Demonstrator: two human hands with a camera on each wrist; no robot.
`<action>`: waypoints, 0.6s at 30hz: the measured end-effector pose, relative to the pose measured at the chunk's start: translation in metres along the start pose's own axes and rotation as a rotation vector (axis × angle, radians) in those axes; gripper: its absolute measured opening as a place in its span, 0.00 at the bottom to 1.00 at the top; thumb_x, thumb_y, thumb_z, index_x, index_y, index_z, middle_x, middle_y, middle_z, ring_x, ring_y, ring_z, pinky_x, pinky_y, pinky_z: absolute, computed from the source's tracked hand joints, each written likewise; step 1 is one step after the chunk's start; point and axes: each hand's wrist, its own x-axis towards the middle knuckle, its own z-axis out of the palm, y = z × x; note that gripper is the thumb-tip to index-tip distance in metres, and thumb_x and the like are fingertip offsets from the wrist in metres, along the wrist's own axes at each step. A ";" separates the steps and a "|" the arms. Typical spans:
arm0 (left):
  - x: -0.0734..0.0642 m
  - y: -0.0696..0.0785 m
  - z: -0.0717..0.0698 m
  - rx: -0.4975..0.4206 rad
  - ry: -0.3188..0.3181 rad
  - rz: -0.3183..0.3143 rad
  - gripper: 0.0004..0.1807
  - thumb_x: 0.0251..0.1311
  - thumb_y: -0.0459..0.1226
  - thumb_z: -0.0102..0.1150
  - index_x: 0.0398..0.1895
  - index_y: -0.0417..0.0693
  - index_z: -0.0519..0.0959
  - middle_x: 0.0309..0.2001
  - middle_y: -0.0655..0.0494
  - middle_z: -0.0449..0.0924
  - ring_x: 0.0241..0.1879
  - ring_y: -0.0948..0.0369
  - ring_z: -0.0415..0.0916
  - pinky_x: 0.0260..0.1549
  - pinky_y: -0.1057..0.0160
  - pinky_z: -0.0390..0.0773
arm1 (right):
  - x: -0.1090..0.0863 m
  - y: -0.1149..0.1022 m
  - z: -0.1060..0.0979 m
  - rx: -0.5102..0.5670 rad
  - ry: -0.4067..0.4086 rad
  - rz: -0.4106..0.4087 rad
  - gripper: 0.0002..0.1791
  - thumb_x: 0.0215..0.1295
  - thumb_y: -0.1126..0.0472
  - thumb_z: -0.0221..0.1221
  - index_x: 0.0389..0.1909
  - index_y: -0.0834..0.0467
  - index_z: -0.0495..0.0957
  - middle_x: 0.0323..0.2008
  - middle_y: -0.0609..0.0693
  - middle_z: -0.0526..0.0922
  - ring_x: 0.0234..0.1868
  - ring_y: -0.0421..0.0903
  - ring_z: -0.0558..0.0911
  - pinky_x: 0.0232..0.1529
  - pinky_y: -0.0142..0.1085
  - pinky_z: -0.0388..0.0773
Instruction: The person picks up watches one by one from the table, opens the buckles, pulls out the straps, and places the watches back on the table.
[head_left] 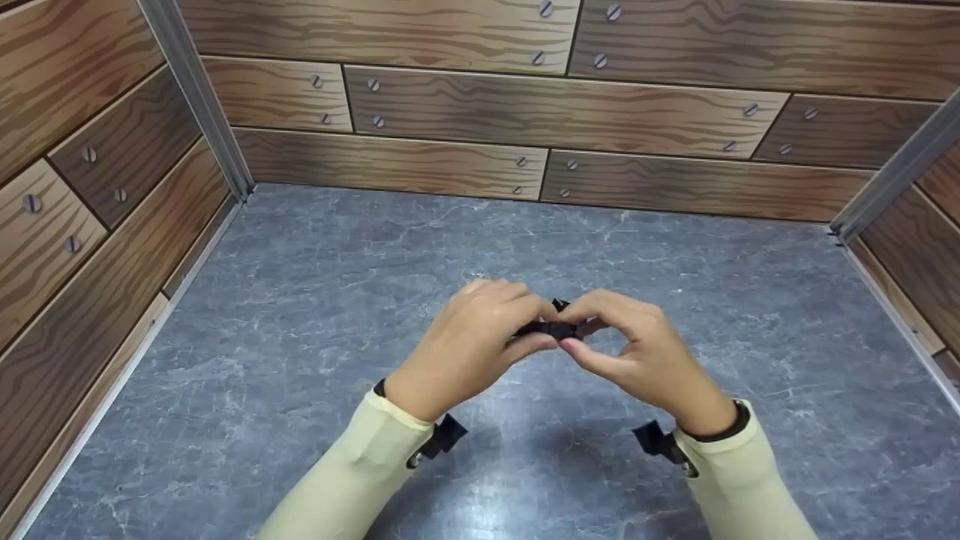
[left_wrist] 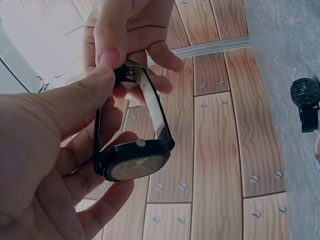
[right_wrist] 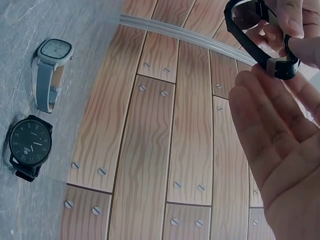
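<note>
Both hands hold a black-strapped wristwatch (head_left: pixel 556 330) between their fingertips, raised over the grey table. My left hand (head_left: pixel 476 341) pinches the strap from the left, thumb toward me, as the left wrist view shows, and its other fingers lie around the back of the loop. From the other side my right hand (head_left: pixel 649 356) pinches the strap at the buckle (right_wrist: pixel 281 69) between thumb and fingers. The strap forms a loop, with the watch case (left_wrist: pixel 136 162) hanging at its lower end in the left wrist view. Fingertips partly cover the buckle, so I cannot tell whether it is fastened.
Two more watches lie on the grey marbled table (head_left: pixel 337 262): a black round-dialled watch (right_wrist: pixel 31 142) and a watch with a pale case and grey-blue strap (right_wrist: pixel 52 55). Wood-patterned walls (head_left: pixel 450 105) enclose the back and sides. A small black camera sits on each wrist.
</note>
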 end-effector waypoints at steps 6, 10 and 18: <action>-0.001 0.000 0.001 0.012 0.007 0.007 0.11 0.70 0.45 0.62 0.48 0.53 0.86 0.40 0.62 0.84 0.39 0.64 0.79 0.40 0.62 0.74 | 0.000 -0.001 -0.001 -0.050 -0.022 -0.011 0.17 0.60 0.74 0.70 0.46 0.54 0.84 0.42 0.47 0.86 0.39 0.41 0.84 0.40 0.31 0.84; 0.000 0.001 0.001 0.034 -0.012 0.003 0.11 0.69 0.44 0.64 0.50 0.52 0.85 0.42 0.61 0.84 0.42 0.63 0.80 0.42 0.62 0.75 | 0.000 -0.001 -0.002 -0.075 -0.014 -0.005 0.17 0.61 0.74 0.68 0.46 0.54 0.84 0.42 0.46 0.85 0.37 0.40 0.84 0.36 0.30 0.83; 0.000 0.001 0.001 0.047 -0.037 -0.003 0.10 0.69 0.42 0.66 0.50 0.51 0.84 0.44 0.61 0.85 0.44 0.62 0.78 0.44 0.62 0.76 | -0.002 -0.004 -0.003 -0.065 -0.049 0.087 0.15 0.64 0.72 0.66 0.47 0.52 0.82 0.41 0.44 0.84 0.34 0.39 0.82 0.33 0.31 0.82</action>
